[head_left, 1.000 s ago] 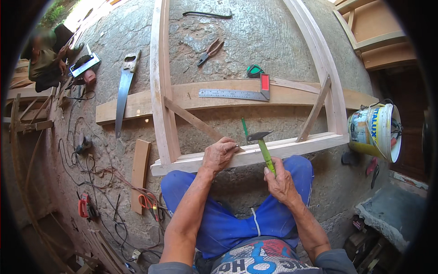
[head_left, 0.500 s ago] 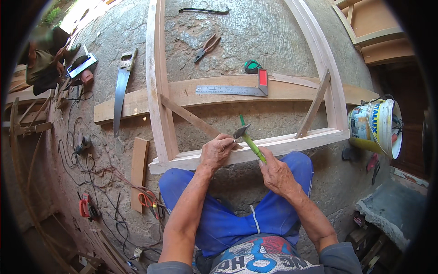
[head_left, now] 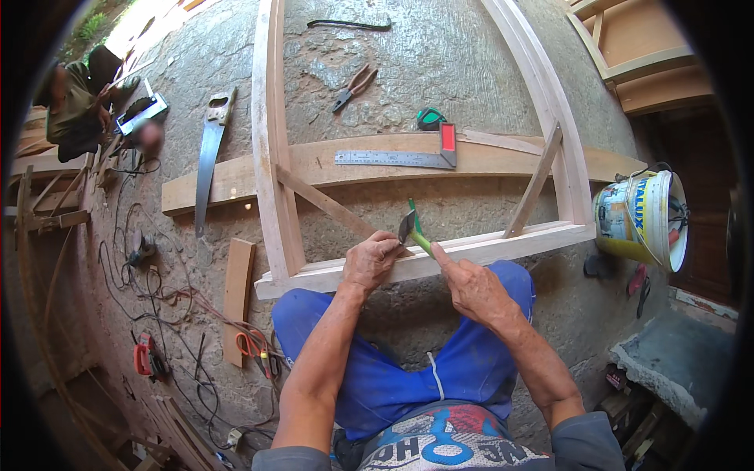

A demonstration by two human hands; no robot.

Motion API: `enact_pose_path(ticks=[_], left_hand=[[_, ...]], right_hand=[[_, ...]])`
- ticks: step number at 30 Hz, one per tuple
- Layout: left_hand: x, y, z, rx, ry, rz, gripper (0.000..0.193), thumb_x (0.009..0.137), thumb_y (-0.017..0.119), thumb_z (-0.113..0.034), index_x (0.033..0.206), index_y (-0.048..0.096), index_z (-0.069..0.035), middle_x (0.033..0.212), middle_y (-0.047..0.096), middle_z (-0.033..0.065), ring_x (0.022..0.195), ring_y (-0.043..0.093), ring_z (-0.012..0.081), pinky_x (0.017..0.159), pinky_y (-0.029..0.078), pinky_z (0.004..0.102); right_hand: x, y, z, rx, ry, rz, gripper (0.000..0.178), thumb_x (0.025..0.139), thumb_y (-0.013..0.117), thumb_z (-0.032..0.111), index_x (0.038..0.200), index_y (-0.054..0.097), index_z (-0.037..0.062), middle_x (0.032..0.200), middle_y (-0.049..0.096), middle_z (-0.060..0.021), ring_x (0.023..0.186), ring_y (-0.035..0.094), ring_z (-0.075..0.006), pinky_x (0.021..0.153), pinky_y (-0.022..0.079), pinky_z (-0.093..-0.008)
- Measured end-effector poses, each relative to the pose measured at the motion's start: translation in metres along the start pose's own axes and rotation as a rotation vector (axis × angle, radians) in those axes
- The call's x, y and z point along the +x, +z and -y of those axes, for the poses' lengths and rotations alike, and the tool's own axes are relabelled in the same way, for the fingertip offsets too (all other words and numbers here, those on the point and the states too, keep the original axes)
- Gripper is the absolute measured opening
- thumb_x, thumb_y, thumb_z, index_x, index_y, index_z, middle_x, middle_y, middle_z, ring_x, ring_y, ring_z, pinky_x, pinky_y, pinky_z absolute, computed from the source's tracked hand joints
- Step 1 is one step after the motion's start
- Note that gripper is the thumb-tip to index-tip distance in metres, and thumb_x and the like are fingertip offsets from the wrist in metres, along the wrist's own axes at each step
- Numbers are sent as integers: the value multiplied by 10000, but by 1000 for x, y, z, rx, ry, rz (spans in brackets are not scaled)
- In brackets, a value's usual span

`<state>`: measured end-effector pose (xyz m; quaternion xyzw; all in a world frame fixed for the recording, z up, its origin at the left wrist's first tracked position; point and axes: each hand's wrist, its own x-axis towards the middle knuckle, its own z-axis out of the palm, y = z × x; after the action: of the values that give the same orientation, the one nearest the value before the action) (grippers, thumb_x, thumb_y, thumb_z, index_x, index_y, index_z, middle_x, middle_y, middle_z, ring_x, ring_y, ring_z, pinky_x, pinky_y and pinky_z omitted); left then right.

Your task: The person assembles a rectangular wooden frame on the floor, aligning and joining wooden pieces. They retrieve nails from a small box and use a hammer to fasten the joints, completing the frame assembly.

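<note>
My left hand (head_left: 371, 263) is closed in a pinch at the lower end of the left diagonal brace (head_left: 323, 200), resting by the near rail (head_left: 503, 250) of a pale wooden frame. Whatever its fingertips pinch is too small to make out. In my right hand (head_left: 476, 292) is a hammer (head_left: 422, 242) with a green handle, gripped close behind the head. The dark hammer head is just right of my left fingertips, above the rail. A second diagonal brace (head_left: 534, 180) spans the frame's right corner.
Beneath the frame runs a thick plank (head_left: 220, 182) bearing a try square (head_left: 393, 159). Around lie a tape measure (head_left: 430, 118), pliers (head_left: 355, 88), pry bar (head_left: 349, 24), handsaw (head_left: 210, 153), short board (head_left: 239, 302) and tangled cords (head_left: 161, 294). A bucket (head_left: 640, 216) stands right; another person (head_left: 75, 114) is far left.
My right hand has shifted slightly left and up with the hammer. The hammer head has turned and come nearer my left fingertips. My left hand keeps its place on the brace.
</note>
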<state>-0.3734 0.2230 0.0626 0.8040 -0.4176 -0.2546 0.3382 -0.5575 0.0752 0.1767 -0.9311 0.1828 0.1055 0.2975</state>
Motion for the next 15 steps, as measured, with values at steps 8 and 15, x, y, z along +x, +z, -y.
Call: enact_pose_path(ticks=[8,15], left_hand=[[1,-2,-6,-7,-57,28,172,918,720,-288,991,789,-148,1078,734,18,954,723,281,812,573,393],[-1,1,-2,8,-68,19,184,923,697,-322,1009,784,-183,1125,721,-13,981,715,273,833,572,400]], right_hand=[[7,-7,-2,13,-5,33,652,953,567,42,1562,333,38,773,618,-214,729,642,-408,671,510,-506],[8,-4,6,48,22,-50,596,955,512,63,1534,372,85,805,655,-253,787,672,-439,722,530,-548]])
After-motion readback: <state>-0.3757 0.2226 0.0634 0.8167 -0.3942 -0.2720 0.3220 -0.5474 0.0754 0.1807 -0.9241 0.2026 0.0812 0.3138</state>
